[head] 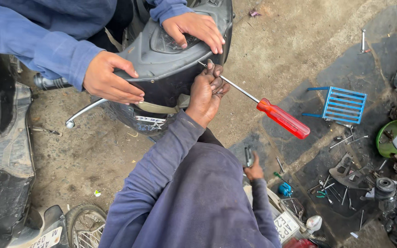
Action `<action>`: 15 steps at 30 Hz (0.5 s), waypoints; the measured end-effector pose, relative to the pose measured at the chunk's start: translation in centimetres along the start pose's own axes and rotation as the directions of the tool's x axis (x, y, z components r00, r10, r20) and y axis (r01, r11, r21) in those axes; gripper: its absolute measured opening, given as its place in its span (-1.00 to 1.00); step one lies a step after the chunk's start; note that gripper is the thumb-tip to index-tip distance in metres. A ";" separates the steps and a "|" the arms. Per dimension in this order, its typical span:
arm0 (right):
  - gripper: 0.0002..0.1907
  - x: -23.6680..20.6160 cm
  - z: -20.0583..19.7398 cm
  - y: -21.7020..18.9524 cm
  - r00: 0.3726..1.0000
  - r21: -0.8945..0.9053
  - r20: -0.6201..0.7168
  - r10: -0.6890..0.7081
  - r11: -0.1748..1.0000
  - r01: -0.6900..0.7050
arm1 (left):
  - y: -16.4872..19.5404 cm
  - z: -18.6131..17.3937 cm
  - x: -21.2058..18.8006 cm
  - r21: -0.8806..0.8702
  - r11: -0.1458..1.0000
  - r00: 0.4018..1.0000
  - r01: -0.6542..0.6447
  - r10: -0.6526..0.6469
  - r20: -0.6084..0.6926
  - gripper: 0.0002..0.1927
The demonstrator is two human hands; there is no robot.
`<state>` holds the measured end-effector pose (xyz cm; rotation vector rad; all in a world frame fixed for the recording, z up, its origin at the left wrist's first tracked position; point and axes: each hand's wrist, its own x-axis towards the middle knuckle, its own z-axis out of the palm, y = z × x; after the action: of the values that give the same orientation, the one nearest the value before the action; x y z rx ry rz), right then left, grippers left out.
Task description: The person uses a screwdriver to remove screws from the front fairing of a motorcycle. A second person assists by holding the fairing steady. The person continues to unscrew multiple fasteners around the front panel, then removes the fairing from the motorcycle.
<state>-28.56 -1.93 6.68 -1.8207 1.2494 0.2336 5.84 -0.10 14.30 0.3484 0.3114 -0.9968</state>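
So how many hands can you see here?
4. A co-worker's two hands press the black scooter panel; the left hand grips the red-handled screwdriver by its shaft; the right hand holds a small dark tool. Others may be hidden.

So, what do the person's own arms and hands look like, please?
Both arms wear long, loose dark blue sleeves, creased and reaching to the wrists. The left hand and the right hand are bare, with no gloves. The lighter blue sleeves at the top belong to a co-worker.
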 end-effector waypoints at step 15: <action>-0.04 1.5 -1.8 -2.5 0.636 0.203 0.771 -0.018 0.954 -0.219 | -0.5 -0.5 0.4 -0.001 1.000 1.000 0.026 -0.026 -0.002 -0.79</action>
<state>-26.37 -4.00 8.22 -1.1682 0.7043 0.7754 5.57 -0.43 13.58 0.3457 0.3187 -1.0219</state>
